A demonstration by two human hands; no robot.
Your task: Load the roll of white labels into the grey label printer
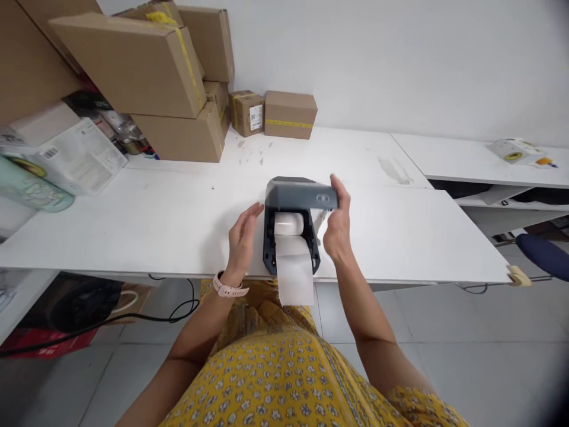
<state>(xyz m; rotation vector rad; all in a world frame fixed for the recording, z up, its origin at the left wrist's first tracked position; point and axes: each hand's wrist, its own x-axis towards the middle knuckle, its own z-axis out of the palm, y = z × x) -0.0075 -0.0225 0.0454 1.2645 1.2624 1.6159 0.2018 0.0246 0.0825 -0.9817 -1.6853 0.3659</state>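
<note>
A dark grey label printer (pixel 268 252) sits near the front edge of the white table, its lid (pixel 297 194) raised. Inside lies a white label roll (pixel 288 224), and a paper strip (pixel 295 279) runs from it over the printer's front and past the table edge. My right hand (pixel 338 225) grips the lid's right end, thumb and fingers around it. On the printer's other side, my left hand (pixel 242 237) is beside the casing, fingers stretched out and holding nothing. A pale pink watch band (pixel 229 289) circles my left wrist.
Cardboard boxes (pixel 133 65) are stacked at the back left, with two smaller cartons (pixel 290 115) against the wall. A mint bottle (pixel 35 187) and a white box (pixel 82 157) are at far left. A black cable (pixel 133 316) hangs below the table's front edge (pixel 400 280).
</note>
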